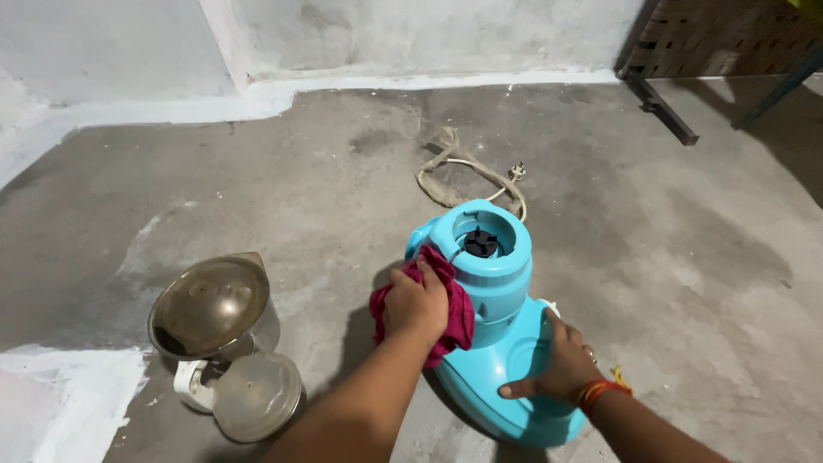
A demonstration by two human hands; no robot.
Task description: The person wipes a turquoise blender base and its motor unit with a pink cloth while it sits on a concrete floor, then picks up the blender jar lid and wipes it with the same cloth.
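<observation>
A light blue mixer-grinder base [497, 283] stands on the concrete floor, with a black coupler at its top. My left hand [414, 302] presses a dark red cloth [453, 309] against the left side of the base's upper body. My right hand [557, 364] lies flat on the lower front part of the base, fingers spread, with a red and orange thread band at the wrist. The base's beige power cord [454, 171] lies looped on the floor behind it, plug at its far end.
A steel grinder jar [214, 309] lies on its side at the left, with a translucent lid [257, 396] beside it. Whitewashed walls run along the back and left. A dark metal frame [660, 107] and a wooden piece stand at the back right.
</observation>
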